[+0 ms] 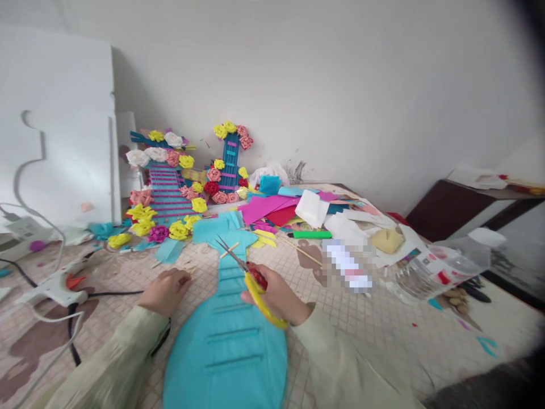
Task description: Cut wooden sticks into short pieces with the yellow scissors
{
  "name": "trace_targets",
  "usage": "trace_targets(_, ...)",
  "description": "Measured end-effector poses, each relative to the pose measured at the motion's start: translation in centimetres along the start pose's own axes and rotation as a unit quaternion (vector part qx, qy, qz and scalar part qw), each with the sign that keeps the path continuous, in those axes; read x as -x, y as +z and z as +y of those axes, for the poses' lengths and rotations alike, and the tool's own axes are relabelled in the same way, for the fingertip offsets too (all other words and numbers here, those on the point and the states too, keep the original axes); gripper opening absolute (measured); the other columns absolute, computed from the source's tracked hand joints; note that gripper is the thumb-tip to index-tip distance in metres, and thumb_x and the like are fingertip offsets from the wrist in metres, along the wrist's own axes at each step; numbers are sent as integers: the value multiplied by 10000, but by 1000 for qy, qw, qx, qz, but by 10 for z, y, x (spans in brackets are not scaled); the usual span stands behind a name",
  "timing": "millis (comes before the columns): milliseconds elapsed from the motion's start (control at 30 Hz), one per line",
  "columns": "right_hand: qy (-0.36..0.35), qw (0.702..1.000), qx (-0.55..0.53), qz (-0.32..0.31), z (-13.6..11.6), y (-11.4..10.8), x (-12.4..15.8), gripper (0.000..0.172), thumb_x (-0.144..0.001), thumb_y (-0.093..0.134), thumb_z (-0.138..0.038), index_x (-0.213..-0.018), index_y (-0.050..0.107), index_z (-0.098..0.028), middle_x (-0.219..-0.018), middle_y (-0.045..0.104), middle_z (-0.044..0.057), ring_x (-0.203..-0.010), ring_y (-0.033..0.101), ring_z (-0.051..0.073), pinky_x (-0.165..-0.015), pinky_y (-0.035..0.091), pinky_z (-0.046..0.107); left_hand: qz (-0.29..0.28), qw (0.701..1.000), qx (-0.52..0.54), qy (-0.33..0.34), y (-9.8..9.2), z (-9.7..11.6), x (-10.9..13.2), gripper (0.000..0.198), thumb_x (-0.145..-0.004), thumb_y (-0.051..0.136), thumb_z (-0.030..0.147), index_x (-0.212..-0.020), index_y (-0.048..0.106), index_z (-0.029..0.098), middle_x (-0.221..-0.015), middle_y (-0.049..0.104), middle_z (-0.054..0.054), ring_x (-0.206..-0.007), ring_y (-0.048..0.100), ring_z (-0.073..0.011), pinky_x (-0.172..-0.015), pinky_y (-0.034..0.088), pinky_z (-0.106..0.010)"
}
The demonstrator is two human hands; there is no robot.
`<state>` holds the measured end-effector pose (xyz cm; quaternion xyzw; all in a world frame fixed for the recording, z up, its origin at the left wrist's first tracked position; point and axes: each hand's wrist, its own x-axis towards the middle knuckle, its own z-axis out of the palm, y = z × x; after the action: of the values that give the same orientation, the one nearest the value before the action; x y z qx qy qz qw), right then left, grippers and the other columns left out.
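Note:
My right hand (281, 296) grips a pair of scissors (254, 288) with yellow and red handles. Their blades are parted and point away from me, at a short thin stick (230, 249). Below them lies a flat turquoise guitar shape (230, 378), its round body towards me and its neck pointing to the wall. Several dark strips run across the body and neck. To the left of the neck, my left hand (165, 291) rests low over the table with curled fingers; whatever they may hold is hidden.
Two flower-trimmed paper pieces (170, 190) (230, 162) stand by the wall. Coloured paper (268, 210), a green cutter (312, 234) and a long stick (304, 252) lie behind. A white glue gun (57, 287) with cables is left; a plastic bottle (443, 267) lies right.

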<state>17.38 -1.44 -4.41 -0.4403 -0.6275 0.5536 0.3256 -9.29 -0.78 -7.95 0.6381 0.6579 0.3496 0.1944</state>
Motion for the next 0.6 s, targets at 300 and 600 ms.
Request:
trace_targets(300, -8, 998, -9, -54, 14, -3, -4, 312, -637, 746, -318, -819, 533, -180, -672, 402, -58, -618, 367, 100, -594, 311, 243, -30, 977, 199, -66, -4, 74, 1, 500, -608, 647, 644, -771, 670, 171, -748, 684, -76, -669, 608, -183, -543, 456, -266)
trace_targets(600, -14, 998, 6, -61, 16, -5, -5, 372, -642, 750, -341, -938, 614, -162, -676, 411, -55, -626, 373, 104, -652, 357, 258, -95, 942, 293, -130, -6, 93, -5, 435, -515, 747, 546, -693, 684, 154, -703, 674, -82, -623, 583, -154, -510, 422, -245)
